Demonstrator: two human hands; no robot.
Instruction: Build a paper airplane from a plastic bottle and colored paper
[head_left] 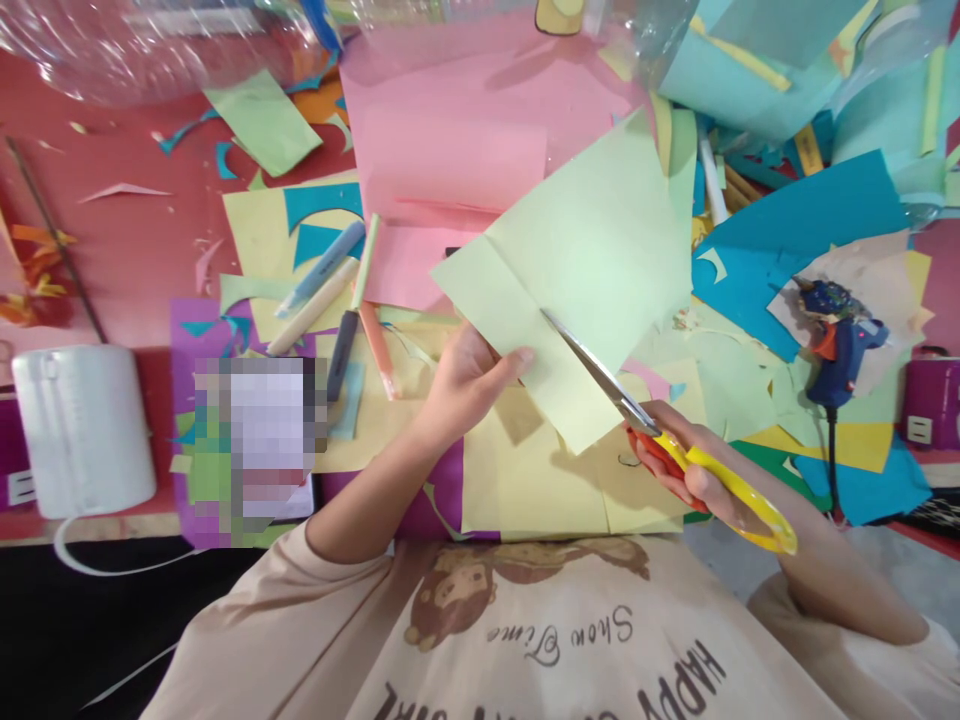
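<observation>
A pale green sheet of paper (592,220) is held tilted above the work surface, with a crease or cut line running in from its left part. My left hand (480,370) pinches its lower left side, thumb on top and fingers underneath. In my right hand (686,465) is a pair of scissors (600,375) with yellow and red handles. Their blades lie along the paper, pointing up and left, with the tip near the line. How far the blades are apart is hard to make out.
Several markers (322,270) lie left of the paper. A blue glue gun (836,350) rests on scraps at the right. A white pouch (84,430) and a blurred phone (270,440) are at the left. Pink paper (480,100) and clear plastic (150,50) lie at the back.
</observation>
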